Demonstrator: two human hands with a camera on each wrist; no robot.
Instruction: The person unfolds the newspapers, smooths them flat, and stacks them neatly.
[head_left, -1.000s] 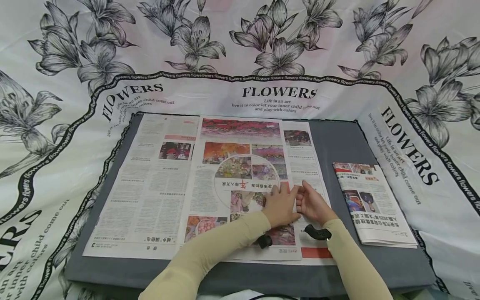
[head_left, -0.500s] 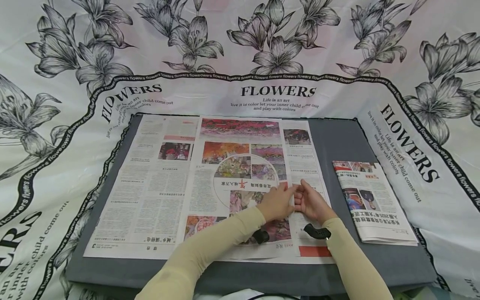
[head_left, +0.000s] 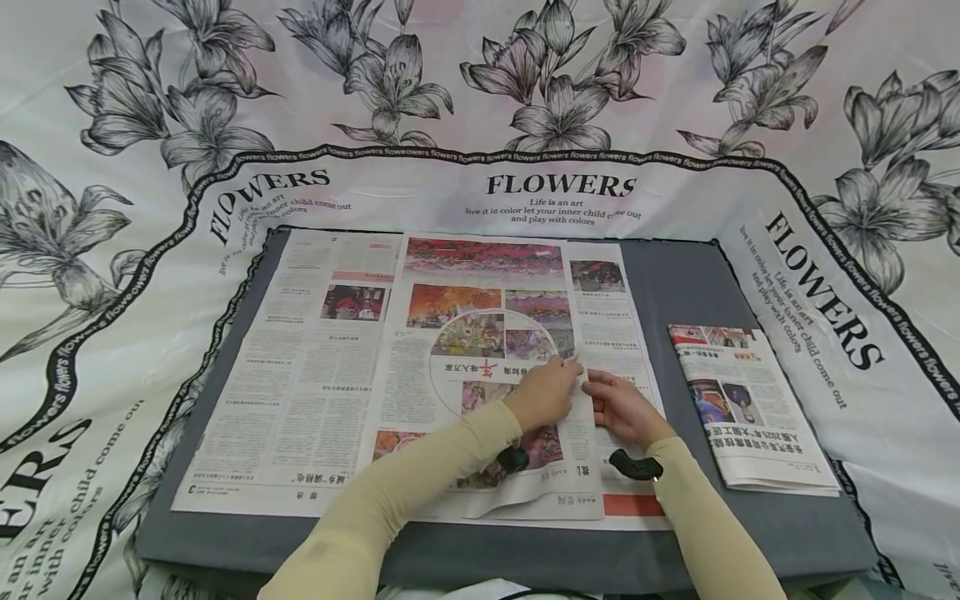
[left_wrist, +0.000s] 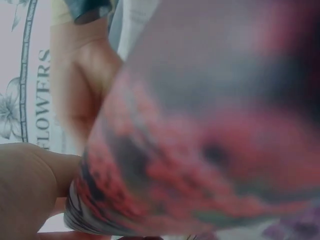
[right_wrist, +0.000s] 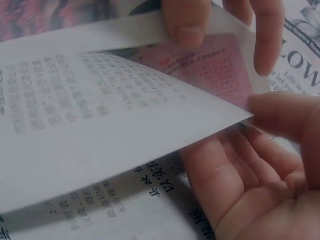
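A spread newspaper (head_left: 307,400) lies on the grey table, its top sheet printed with flower photos. My left hand (head_left: 546,393) grips this sheet's right edge and lifts it, so the sheet bows up in the left wrist view, with the left thumb (left_wrist: 60,172) against it. My right hand (head_left: 626,408) is just to the right, at the edge of the page below. In the right wrist view its thumb (right_wrist: 285,112) meets the tip of a raised page (right_wrist: 100,135), and its fingers (right_wrist: 215,175) lie underneath. The left fingers (right_wrist: 187,22) show above that page.
A folded newspaper (head_left: 750,408) lies on the right of the grey table (head_left: 675,283). White cloth with printed flowers and lettering (head_left: 558,185) surrounds the table at the back and sides. Black straps (head_left: 633,465) are at both wrists.
My left hand has drawn back slightly to the left and lifted the top sheet's right edge, baring pages beneath. My right hand's fingers have closed in at the page edge.
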